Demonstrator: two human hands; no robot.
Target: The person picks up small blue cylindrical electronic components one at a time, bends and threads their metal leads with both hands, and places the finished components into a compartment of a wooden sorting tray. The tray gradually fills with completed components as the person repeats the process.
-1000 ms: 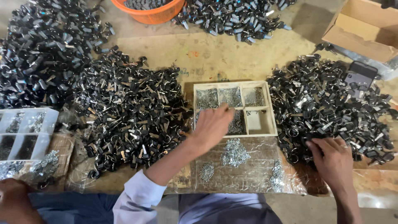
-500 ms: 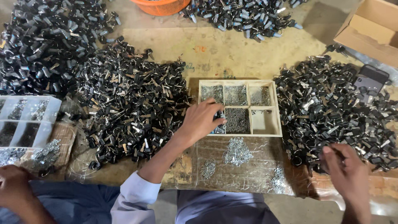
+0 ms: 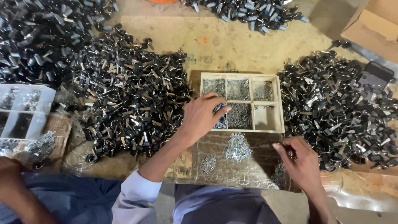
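My left hand (image 3: pixel 202 117) reaches into a shallow wooden tray (image 3: pixel 242 76) split into several compartments of tiny silver parts. Its bent fingertips sit over the lower-left compartment; whether they hold anything is hidden. My right hand (image 3: pixel 302 161) rests low on a plastic-covered board (image 3: pixel 232 176), fingers pinched on a small dark key (image 3: pixel 292 154). Little heaps of silver rings (image 3: pixel 237 147) lie on the board between my hands.
Big piles of black-headed keys lie left (image 3: pixel 124 103) and right (image 3: pixel 340 112) of the tray, with more at the far edge (image 3: pixel 248 12). A clear plastic divided box (image 3: pixel 25 112) is at left, a cardboard box (image 3: pixel 373 29) top right. Another person's arm (image 3: pixel 14 186) shows bottom left.
My right hand has left the right key pile and come down-left onto the board. My left hand has slid from the tray's lower middle to its lower-left compartment.
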